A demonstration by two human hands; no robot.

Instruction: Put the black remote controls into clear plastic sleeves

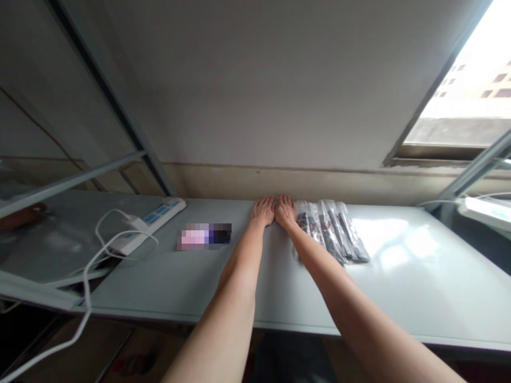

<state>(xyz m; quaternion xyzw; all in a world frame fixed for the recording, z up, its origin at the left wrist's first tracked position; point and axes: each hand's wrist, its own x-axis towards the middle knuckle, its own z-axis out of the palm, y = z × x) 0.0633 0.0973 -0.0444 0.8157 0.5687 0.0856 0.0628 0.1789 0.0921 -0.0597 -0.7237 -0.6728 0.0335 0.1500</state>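
My left hand (pixel 263 210) lies flat on the pale grey table (pixel 223 298) near its back edge, fingers stretched toward the wall. Close beside it, my right hand (pixel 286 211) rests palm down as well, with nothing held in either. Several clear plastic packets (pixel 337 231) with dark contents lie in a row just right of my right hand, and my right forearm passes over part of them. To the left of my arms is a phone-like object (pixel 221 234), its picture blurred into blocks.
A white power strip (pixel 149 226) with a white cable (pixel 87 287) stands on the left by a metal frame post (pixel 147 154). Another person's hand (pixel 24 217) shows at far left. At right are a second white strip (pixel 487 211) and a window (pixel 471 96).
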